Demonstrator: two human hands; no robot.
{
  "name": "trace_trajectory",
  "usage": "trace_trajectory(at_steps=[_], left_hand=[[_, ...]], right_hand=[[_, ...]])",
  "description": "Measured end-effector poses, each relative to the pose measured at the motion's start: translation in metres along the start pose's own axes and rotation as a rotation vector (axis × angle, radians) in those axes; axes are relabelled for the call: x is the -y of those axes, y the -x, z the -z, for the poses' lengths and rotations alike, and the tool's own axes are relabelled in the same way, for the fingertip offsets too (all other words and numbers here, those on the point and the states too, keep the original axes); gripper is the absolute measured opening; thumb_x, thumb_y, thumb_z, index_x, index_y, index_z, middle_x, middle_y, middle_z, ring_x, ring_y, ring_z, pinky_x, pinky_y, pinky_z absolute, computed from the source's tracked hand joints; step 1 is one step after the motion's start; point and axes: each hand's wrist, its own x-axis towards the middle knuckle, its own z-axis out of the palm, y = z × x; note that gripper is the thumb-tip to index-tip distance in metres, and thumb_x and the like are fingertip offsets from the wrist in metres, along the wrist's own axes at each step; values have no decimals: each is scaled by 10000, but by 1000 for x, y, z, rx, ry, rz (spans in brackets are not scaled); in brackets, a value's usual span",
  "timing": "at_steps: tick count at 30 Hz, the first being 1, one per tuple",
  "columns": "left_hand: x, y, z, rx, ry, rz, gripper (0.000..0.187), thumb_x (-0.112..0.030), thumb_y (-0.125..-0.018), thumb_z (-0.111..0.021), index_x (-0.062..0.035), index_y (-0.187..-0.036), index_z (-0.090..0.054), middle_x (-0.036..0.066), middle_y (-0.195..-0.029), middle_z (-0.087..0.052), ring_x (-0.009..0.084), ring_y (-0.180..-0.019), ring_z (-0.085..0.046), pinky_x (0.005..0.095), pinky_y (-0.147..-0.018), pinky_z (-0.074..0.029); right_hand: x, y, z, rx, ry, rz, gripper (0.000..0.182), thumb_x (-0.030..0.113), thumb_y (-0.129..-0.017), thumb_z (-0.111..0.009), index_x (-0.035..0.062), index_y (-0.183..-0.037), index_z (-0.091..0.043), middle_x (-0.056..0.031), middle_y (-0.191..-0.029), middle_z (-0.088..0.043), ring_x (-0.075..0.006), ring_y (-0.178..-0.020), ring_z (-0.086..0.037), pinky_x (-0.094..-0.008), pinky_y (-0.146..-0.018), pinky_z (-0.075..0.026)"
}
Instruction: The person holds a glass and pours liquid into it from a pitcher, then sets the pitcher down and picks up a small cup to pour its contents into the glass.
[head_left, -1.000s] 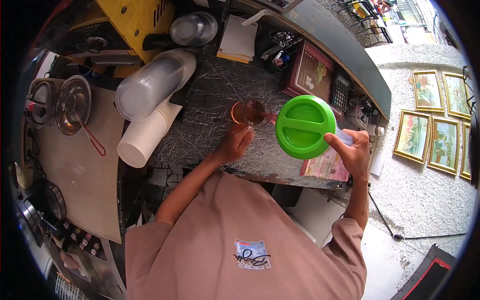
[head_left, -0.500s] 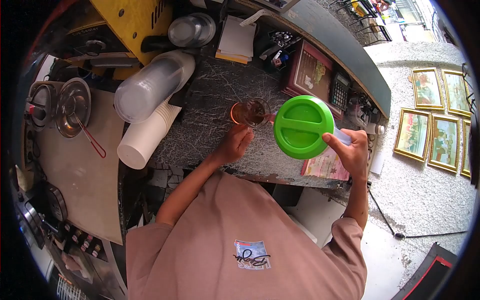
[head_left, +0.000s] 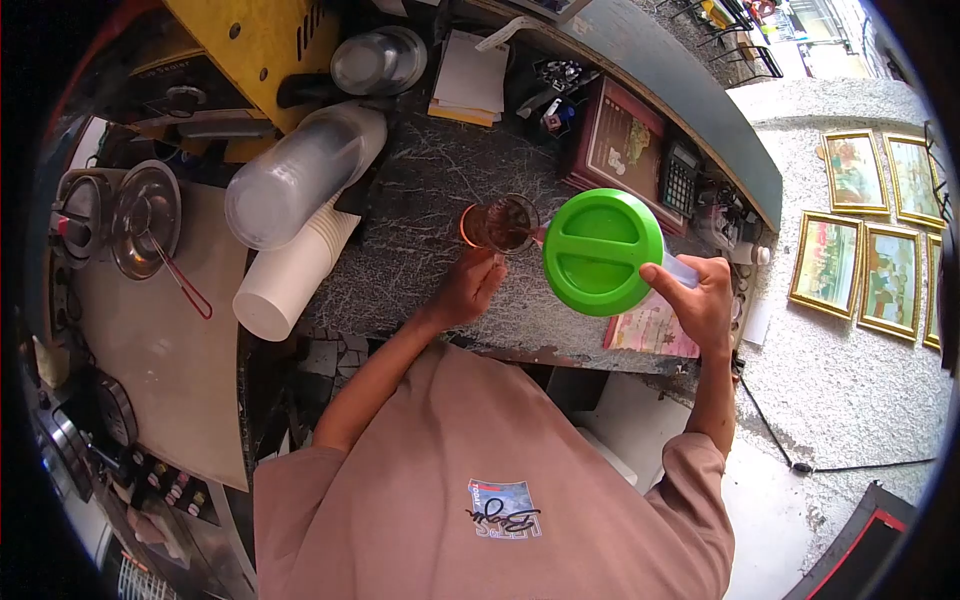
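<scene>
My right hand (head_left: 698, 305) grips a clear pitcher by its handle, thumb against the edge of the round green lid (head_left: 603, 252). The pitcher is tilted left, and its spout is at the mouth of a drinking glass (head_left: 508, 222). Reddish liquid shows at the spout, and the glass has dark brown-red contents. My left hand (head_left: 470, 287) is closed at the near side of the glass, fingers curled against it; a handle, if any, is hidden. Behind my right hand, a pink patterned booklet (head_left: 650, 332) lies at the counter edge.
Stacked clear plastic cups (head_left: 290, 185) and white paper cups (head_left: 285, 285) lie to the left, near a yellow cup sealer (head_left: 240, 45). Papers (head_left: 470, 80), a dark red box (head_left: 620, 130) and a calculator (head_left: 680, 178) sit along the back. A strainer (head_left: 150, 220) is far left.
The pitcher and its green lid have shifted very slightly left and up. My left hand and the glass stay practically where they were.
</scene>
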Motion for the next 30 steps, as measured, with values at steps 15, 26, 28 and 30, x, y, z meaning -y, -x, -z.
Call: trace_trajectory(at_steps=[15, 26, 28, 30], left_hand=[[-3, -1, 2, 29, 4, 14, 241, -165, -1032, -495, 8, -870, -542, 134, -823, -529, 324, -802, -540, 412, -747, -430], [-6, 2, 2, 51, -26, 94, 267, -194, -1061, -436, 6, -919, -542, 126, -823, -510, 278, -769, -518, 375, -739, -427], [-5, 4, 5, 83, -26, 140, 269, -198, -1064, -430, 0, -924, -545, 117, -823, -510, 260, -760, -515, 371, -732, -429], [-3, 5, 3, 109, -23, 194, 271, -201, -1068, -424, -5, -928, -548, 109, -824, -510, 242, -751, -512, 367, -726, -431]], right_hand=[[-38, 17, -34, -131, -281, -101, 481, 409, -868, -779, 8, -629, -660, 45, -502, -475, -43, -497, -404, -295, -461, -299], [-117, 85, -96, -797, -1222, -347, 307, 350, -983, -616, 98, -808, -619, 71, -615, -496, -28, -454, -379, -223, -411, -207], [-125, 97, -95, -1045, -1320, -427, 306, 369, -985, -608, 96, -848, -625, 73, -618, -485, -28, -436, -320, -234, -413, -185], [-141, 107, -95, -1119, -1317, -436, 317, 389, -989, -597, 91, -884, -627, 80, -621, -468, -36, -433, -278, -238, -422, -167]])
